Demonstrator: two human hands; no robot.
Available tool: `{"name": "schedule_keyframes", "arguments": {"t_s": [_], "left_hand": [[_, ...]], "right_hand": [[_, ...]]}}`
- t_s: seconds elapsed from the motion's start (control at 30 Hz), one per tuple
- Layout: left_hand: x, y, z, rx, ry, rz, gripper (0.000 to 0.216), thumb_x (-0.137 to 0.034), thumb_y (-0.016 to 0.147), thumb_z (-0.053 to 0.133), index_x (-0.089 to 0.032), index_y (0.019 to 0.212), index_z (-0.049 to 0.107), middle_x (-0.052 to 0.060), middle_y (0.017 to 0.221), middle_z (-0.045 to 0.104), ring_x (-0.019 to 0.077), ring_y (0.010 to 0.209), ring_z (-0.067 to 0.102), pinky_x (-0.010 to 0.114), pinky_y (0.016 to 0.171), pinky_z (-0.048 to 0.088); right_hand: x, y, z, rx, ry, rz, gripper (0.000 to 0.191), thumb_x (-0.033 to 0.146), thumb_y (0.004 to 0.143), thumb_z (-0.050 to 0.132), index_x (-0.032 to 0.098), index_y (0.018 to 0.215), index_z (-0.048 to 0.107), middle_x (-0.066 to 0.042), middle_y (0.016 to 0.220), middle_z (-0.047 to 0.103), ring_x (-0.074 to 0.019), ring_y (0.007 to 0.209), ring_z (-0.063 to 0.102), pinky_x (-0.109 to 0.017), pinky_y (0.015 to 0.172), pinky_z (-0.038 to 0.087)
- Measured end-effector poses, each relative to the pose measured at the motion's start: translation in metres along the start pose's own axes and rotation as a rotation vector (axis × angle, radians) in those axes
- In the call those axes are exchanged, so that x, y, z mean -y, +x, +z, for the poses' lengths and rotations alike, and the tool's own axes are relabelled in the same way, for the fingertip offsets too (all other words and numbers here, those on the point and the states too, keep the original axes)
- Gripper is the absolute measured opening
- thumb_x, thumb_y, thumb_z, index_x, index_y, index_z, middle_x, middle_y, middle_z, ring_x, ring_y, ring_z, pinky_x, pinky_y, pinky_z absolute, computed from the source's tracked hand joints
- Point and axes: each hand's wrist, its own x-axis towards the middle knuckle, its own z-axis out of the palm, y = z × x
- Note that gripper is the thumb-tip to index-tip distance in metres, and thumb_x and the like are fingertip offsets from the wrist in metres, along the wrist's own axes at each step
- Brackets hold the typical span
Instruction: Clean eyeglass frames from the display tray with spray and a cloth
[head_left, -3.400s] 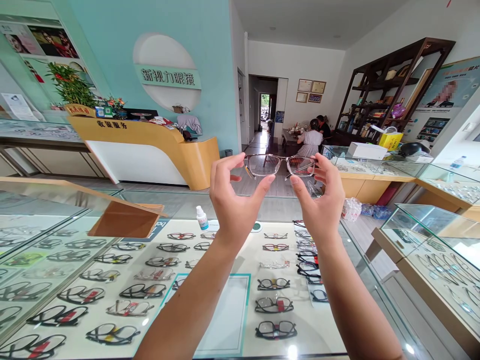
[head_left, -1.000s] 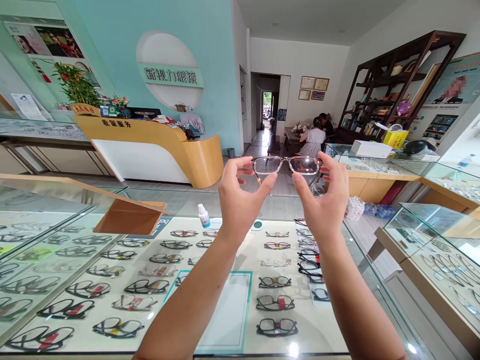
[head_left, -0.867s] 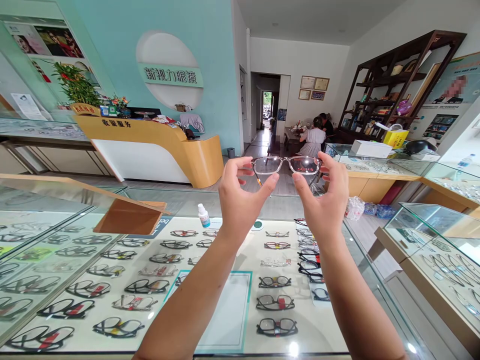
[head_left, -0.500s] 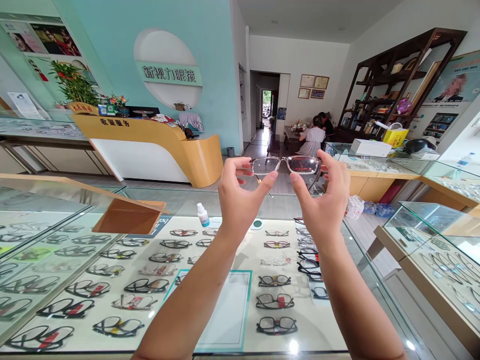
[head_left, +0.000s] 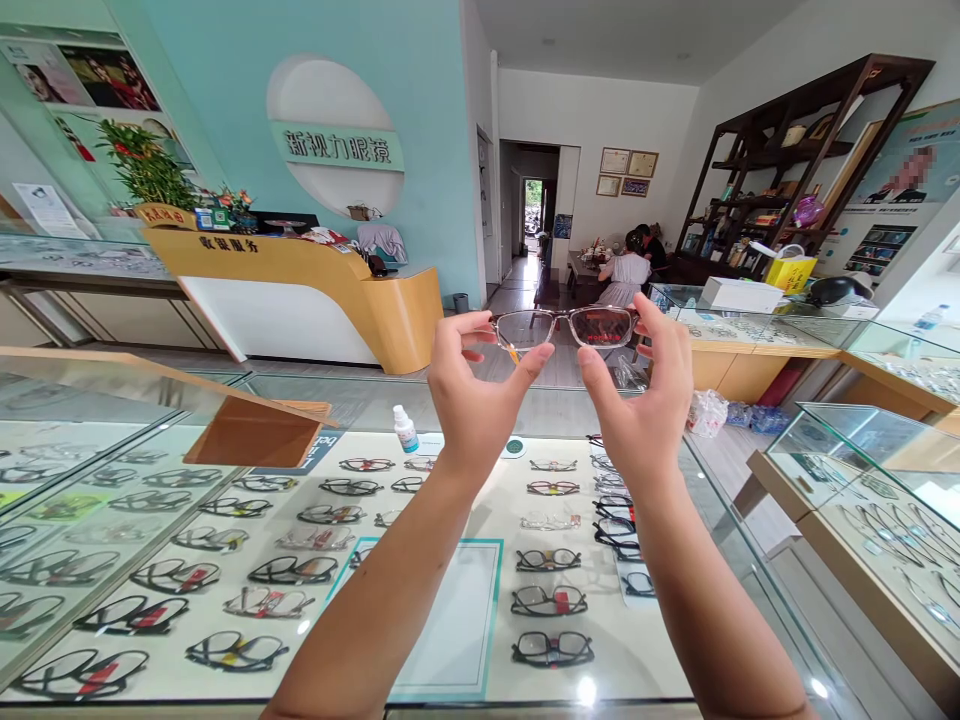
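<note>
Up in front of me, above the glass display case (head_left: 352,700), both my hands hold one pair of glasses (head_left: 563,326). My left hand (head_left: 480,390) pinches its left side between thumb and fingers. At the opposite side, my right hand (head_left: 645,390) grips the rim and hinge the same way. The frame looks clear with dark upper parts, and red lettering marks the right lens. Most of the temples are hidden behind the hands. Below my hands, a small white spray bottle (head_left: 405,430) stands upright on the case, left of my left wrist.
Rows of glasses (head_left: 551,600) lie inside the case under my arms. A wooden stand (head_left: 259,430) sits on the glass at left. More display cases (head_left: 862,500) stand at right. Behind is a yellow-white counter (head_left: 300,300). People (head_left: 626,270) sit at a table farther back.
Both hands have shifted slightly left with the glasses, which have tilted a little. The grip stays the same.
</note>
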Motion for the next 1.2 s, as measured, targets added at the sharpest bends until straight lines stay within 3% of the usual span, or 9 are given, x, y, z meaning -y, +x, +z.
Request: {"name": "schedule_keyframes", "arguments": {"t_s": [0.17, 0.3, 0.47, 0.67, 0.87, 1.03, 1.2], "left_hand": [[0.009, 0.000, -0.003, -0.104, 0.047, 0.242, 0.074, -0.068, 0.076, 0.092, -0.026, 0.126, 0.056, 0.007, 0.120, 0.068, 0.0253, 0.110, 0.070, 0.040, 0.086, 0.056], [0.011, -0.003, -0.015, -0.114, 0.073, 0.322, 0.076, -0.068, 0.077, 0.091, -0.026, 0.129, 0.054, 0.008, 0.121, 0.067, 0.0281, 0.118, 0.069, 0.042, 0.087, 0.058], [0.024, -0.025, -0.031, -0.077, 0.110, 0.424, 0.073, -0.063, 0.078, 0.093, -0.027, 0.129, 0.056, 0.008, 0.120, 0.071, 0.0261, 0.113, 0.072, 0.043, 0.087, 0.062], [0.056, -0.070, -0.044, -0.005, 0.157, 0.444, 0.072, -0.059, 0.078, 0.094, -0.025, 0.130, 0.056, 0.010, 0.120, 0.072, 0.0269, 0.110, 0.075, 0.045, 0.087, 0.065], [0.087, -0.102, -0.049, 0.046, 0.172, 0.422, 0.071, -0.051, 0.081, 0.094, -0.023, 0.133, 0.055, 0.013, 0.123, 0.071, 0.0286, 0.114, 0.075, 0.043, 0.086, 0.065], [0.101, -0.115, -0.049, 0.085, 0.140, 0.325, 0.073, -0.050, 0.079, 0.095, -0.023, 0.133, 0.054, 0.013, 0.125, 0.070, 0.0281, 0.116, 0.073, 0.040, 0.082, 0.065], [0.107, -0.118, -0.051, 0.139, 0.132, 0.252, 0.071, -0.049, 0.081, 0.095, -0.022, 0.132, 0.055, 0.014, 0.127, 0.069, 0.0282, 0.118, 0.072, 0.040, 0.084, 0.066]], "right_hand": [[0.005, -0.004, -0.006, -0.001, 0.226, 0.051, 0.054, 0.044, 0.107, 0.058, 0.038, 0.160, 0.054, -0.010, 0.157, 0.056, -0.0341, 0.145, 0.057, -0.059, 0.112, 0.055], [0.009, -0.006, -0.019, -0.019, 0.426, 0.215, 0.045, 0.045, 0.108, 0.057, 0.032, 0.152, 0.063, -0.010, 0.149, 0.066, -0.0304, 0.142, 0.063, -0.056, 0.117, 0.054], [-0.003, -0.020, -0.030, 0.024, 0.525, 0.418, 0.039, 0.051, 0.103, 0.064, 0.026, 0.131, 0.076, -0.011, 0.135, 0.077, -0.0277, 0.131, 0.072, -0.053, 0.117, 0.055], [-0.028, -0.071, -0.015, 0.058, 0.540, 0.638, 0.049, 0.059, 0.101, 0.062, 0.020, 0.126, 0.079, -0.016, 0.133, 0.079, -0.0315, 0.129, 0.073, -0.049, 0.106, 0.058], [-0.050, -0.120, 0.006, 0.073, 0.531, 0.680, 0.054, 0.059, 0.102, 0.053, 0.018, 0.126, 0.079, -0.017, 0.137, 0.077, -0.0318, 0.127, 0.072, -0.045, 0.099, 0.059], [-0.055, -0.134, 0.009, 0.136, 0.497, 0.713, 0.053, 0.058, 0.101, 0.053, 0.021, 0.129, 0.079, -0.015, 0.142, 0.074, -0.0305, 0.127, 0.069, -0.043, 0.097, 0.059], [-0.053, -0.135, 0.010, 0.182, 0.466, 0.771, 0.051, 0.056, 0.099, 0.058, 0.022, 0.131, 0.079, -0.013, 0.132, 0.077, -0.0291, 0.119, 0.071, -0.043, 0.099, 0.056]]}}
